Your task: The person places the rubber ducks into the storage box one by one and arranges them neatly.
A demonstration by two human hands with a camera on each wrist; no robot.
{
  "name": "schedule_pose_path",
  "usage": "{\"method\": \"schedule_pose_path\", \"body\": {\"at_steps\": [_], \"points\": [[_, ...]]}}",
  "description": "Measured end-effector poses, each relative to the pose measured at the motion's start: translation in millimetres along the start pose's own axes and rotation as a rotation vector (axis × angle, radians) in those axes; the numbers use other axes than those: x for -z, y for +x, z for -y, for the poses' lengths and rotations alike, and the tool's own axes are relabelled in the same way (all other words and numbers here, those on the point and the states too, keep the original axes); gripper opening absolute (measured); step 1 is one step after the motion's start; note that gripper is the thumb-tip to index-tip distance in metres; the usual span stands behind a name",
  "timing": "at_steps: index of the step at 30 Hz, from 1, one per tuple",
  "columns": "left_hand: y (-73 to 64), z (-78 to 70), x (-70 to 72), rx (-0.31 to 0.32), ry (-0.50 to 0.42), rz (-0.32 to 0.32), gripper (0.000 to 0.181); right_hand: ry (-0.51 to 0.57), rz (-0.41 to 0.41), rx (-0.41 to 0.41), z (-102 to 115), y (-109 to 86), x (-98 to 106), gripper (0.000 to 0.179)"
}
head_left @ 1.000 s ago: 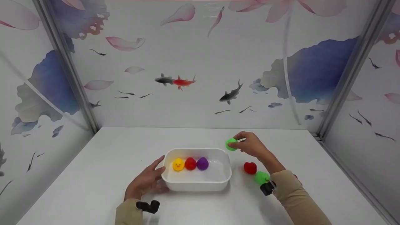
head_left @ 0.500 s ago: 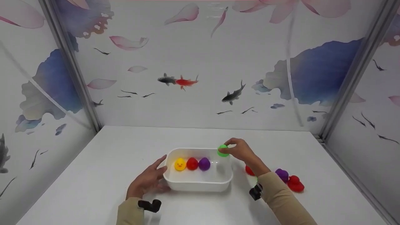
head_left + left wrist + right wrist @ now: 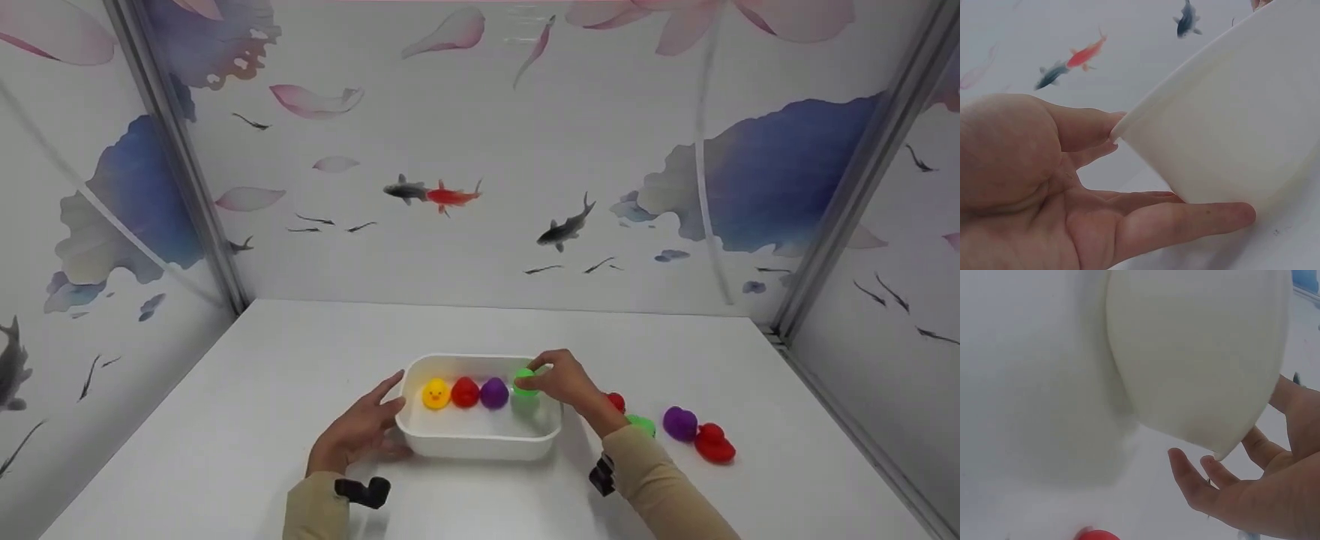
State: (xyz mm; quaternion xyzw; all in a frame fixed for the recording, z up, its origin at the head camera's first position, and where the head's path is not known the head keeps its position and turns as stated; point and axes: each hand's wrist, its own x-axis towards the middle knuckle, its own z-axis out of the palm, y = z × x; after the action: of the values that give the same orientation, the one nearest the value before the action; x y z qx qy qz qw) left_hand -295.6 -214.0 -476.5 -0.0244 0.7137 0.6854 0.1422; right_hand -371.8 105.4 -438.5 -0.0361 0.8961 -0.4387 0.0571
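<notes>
A white plastic basin (image 3: 480, 448) stands mid-table in the head view. Inside, in a row, are a yellow rubber duck (image 3: 436, 394), a red rubber duck (image 3: 465, 392) and a purple rubber duck (image 3: 494, 393). My right hand (image 3: 566, 381) reaches over the right rim and pinches a green rubber duck (image 3: 523, 384) beside the purple one. The basin's wall hides that duck in the right wrist view, where the hand (image 3: 1292, 478) shows behind the rim. My left hand (image 3: 358, 427) touches the basin's left end; the left wrist view shows its straight fingers (image 3: 1196, 222) along the outer wall.
Right of the basin lie a red duck (image 3: 615, 402) and a green duck (image 3: 641, 424), both partly hidden by my right arm. A purple duck (image 3: 679, 424) and another red duck (image 3: 715, 444) lie farther right. Printed walls enclose the white table (image 3: 337, 330).
My right hand has carried the green duck left and down, from beyond the basin's back right corner to inside its right end. My left hand has stayed at the left end.
</notes>
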Motion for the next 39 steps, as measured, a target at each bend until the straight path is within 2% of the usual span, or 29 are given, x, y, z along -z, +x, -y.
{"method": "schedule_pose_path", "body": {"at_steps": [6, 12, 15, 22, 29, 33, 39], "points": [[0.5, -0.4, 1.1, -0.004, -0.006, 0.015, 0.074, -0.035, -0.030, 0.029, -7.1, 2.9, -10.6, 0.031], [0.4, -0.8, 1.2, -0.004, -0.003, 0.011, 0.077, -0.052, -0.037, -0.005, -9.8, 4.4, -16.1, 0.032], [0.2, -1.1, 1.0, -0.009, 0.012, 0.011, 0.073, -0.059, -0.026, -0.024, -10.2, 5.5, -17.3, 0.032], [-1.0, -0.7, 2.5, -0.040, -0.025, 0.063, 0.065, -0.083, 0.010, -0.032, -10.4, 6.3, -16.2, 0.033], [-1.3, -1.3, 3.3, -0.034, -0.032, 0.043, 0.066, -0.077, 0.044, -0.047, -8.4, 6.1, -13.4, 0.035], [-1.4, -1.0, 2.2, -0.021, -0.023, 0.021, 0.068, -0.086, 0.048, -0.015, -8.2, 4.4, -9.5, 0.038], [-1.9, -1.2, 1.5, -0.007, -0.004, 0.004, 0.083, -0.099, 0.049, 0.062, -6.4, -4.2, 5.4, 0.040]]}}
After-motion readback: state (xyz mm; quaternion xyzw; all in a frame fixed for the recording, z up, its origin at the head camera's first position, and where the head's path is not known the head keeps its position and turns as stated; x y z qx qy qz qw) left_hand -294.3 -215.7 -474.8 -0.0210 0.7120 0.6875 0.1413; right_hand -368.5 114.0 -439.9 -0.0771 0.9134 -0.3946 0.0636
